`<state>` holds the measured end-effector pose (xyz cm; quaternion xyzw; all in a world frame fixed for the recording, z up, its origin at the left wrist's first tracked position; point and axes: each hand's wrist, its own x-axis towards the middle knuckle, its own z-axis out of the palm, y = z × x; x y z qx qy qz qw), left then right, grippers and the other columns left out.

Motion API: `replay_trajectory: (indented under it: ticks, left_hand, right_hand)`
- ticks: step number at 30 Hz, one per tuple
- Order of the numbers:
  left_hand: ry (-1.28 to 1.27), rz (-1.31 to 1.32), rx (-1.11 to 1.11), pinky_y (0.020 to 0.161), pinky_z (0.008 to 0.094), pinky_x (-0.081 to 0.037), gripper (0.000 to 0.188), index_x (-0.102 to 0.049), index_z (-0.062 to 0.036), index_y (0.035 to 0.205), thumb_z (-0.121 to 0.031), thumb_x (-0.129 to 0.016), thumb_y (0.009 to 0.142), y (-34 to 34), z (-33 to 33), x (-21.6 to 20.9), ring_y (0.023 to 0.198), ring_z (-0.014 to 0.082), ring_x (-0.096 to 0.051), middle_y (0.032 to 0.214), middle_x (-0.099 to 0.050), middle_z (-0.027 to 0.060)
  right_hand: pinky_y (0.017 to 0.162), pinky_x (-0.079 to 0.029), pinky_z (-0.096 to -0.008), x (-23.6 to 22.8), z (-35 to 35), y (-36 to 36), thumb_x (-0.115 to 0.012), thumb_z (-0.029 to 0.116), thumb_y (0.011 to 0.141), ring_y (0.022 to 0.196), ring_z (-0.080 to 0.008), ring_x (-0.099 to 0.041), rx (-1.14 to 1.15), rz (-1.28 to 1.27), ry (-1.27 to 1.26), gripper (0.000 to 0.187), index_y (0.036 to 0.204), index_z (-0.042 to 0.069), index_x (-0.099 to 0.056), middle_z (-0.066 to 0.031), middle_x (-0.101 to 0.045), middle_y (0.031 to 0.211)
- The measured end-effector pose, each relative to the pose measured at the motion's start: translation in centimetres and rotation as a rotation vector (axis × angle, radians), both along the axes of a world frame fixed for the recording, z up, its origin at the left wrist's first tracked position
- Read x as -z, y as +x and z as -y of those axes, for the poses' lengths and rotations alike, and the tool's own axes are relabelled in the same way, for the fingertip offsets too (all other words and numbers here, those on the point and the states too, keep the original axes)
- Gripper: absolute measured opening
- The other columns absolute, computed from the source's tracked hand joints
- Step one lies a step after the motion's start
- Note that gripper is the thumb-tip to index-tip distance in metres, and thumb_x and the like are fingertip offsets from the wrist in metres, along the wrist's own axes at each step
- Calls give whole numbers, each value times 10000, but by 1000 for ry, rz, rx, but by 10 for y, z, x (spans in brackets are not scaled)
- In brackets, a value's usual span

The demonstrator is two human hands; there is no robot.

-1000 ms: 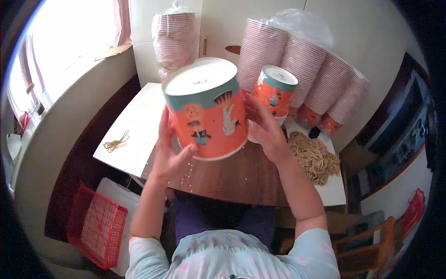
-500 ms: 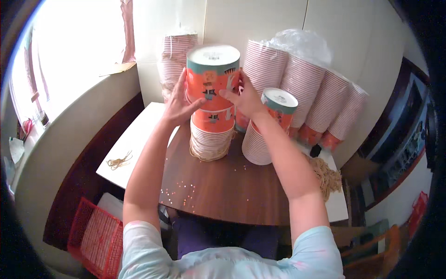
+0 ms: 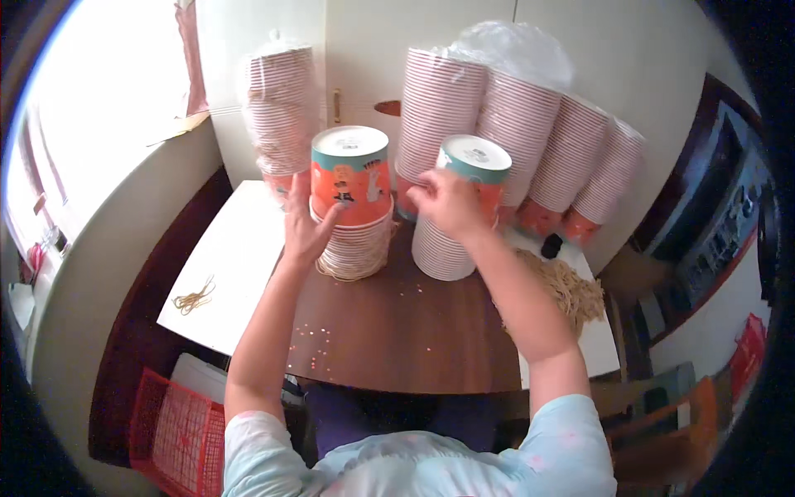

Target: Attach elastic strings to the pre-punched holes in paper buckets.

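An upside-down paper bucket (image 3: 350,186), orange with a green band and cartoon figures, tops a stack of nested buckets (image 3: 354,248) on the brown table. Tan rubber bands ring the lower rims of that stack. My left hand (image 3: 306,228) rests along its left side, thumb toward the front and fingers apart. My right hand (image 3: 450,201), slightly blurred, has its fingers curled in, with nothing visible in them. It is off the bucket, in front of a second inverted stack topped by a green and orange bucket (image 3: 476,157), and partly covers it.
Tall wrapped bucket stacks (image 3: 443,108) line the back, with another wrapped stack (image 3: 281,108) at back left. A heap of rubber bands (image 3: 571,290) lies at right beside a small black object (image 3: 551,245). Loose bands (image 3: 195,296) lie at left. A red crate (image 3: 178,435) stands below.
The bucket raised between both hands has come down onto the left stack. My right hand has left it and moved toward the right stack; my left hand stays beside it. The view has shifted.
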<state>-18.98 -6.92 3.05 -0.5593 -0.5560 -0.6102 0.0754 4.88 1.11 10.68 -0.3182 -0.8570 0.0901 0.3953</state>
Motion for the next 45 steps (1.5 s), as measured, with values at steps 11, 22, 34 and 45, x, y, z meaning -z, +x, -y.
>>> replay_trajectory:
  ticks: [11, 22, 34, 45]
  left_hand:
    - [-296, 55, 244, 1069, 434, -309, 960, -243, 74, 1376, -404, -758, 723, 164, -24, 48, 1275, 385, -365, 1378, -332, 288]
    - [-208, 152, 4, 987, 500, -353, 1024, -259, -30, 1390, -345, -822, 595, 200, -79, 41, 1223, 363, -433, 1300, -452, 216]
    - [-170, 105, -26, 1044, 510, -297, 1106, -156, -39, 1425, -419, -800, 609, 206, -81, 34, 1269, 408, -357, 1396, -303, 264]
    - [-239, 48, 229, 1056, 457, -315, 1039, -184, 18, 1407, -356, -791, 651, 192, -79, 24, 1273, 377, -374, 1351, -391, 247]
  right_hand:
    - [828, -453, -411, -33, -29, 70, -736, 267, 714, 959, -328, -564, 265, 196, 193, 378, 940, 29, -550, -160, -591, 992]
    - [711, -476, -419, -42, -51, 60, -764, 195, 644, 811, -342, -611, 214, 149, 109, 333, 819, 4, -554, -184, -627, 844]
    - [655, -483, -398, -100, -53, 68, -764, 267, 650, 740, -314, -622, 191, 43, 303, 354, 829, 26, -577, -165, -635, 786]
    - [686, -502, -316, -151, 4, 120, -760, 317, 756, 762, -186, -634, 303, -474, 668, 382, 943, 13, -623, -103, -668, 852]
